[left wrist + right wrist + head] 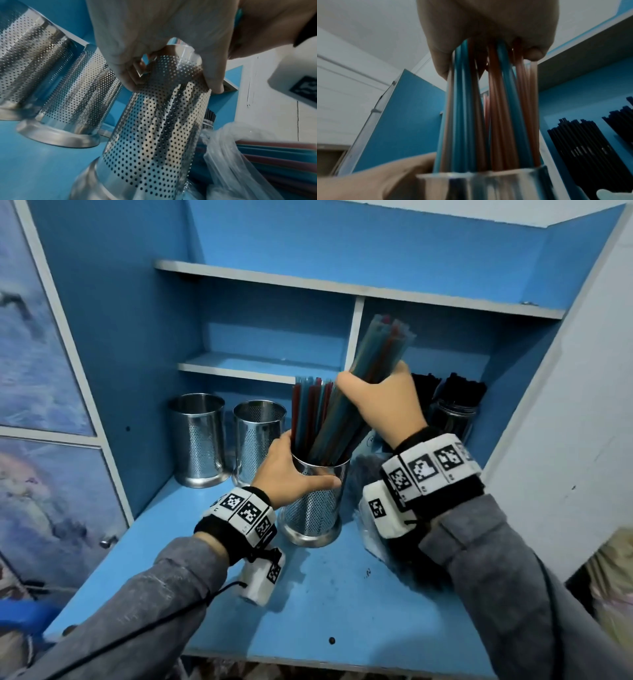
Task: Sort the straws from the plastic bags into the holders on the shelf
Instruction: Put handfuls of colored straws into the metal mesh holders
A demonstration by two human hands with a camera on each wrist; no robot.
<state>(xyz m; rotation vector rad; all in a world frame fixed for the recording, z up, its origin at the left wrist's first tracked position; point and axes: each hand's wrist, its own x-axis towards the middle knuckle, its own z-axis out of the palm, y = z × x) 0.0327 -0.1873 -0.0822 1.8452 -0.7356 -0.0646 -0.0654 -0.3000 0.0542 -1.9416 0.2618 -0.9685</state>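
— On the blue shelf (335, 594), what's w/ the hands?
— Left hand (286, 470) wraps the rim of the front perforated holder (313, 508), thumb across its near side, fingers curled round the back.
— Right hand (380, 402)?
— Fingers closed tight round a bundle of blue & red straws (376, 354), tilted, lower ends inside that holder. More straws stand upright in it.
— Other holders?
— Two empty steel holders (198, 436) behind-left, touching or nearly so. Black straws (459, 392) in a dark jar back right.
— Bags?
— Clear plastic bag (228, 155) just right of the front holder, colored straws showing thru it.
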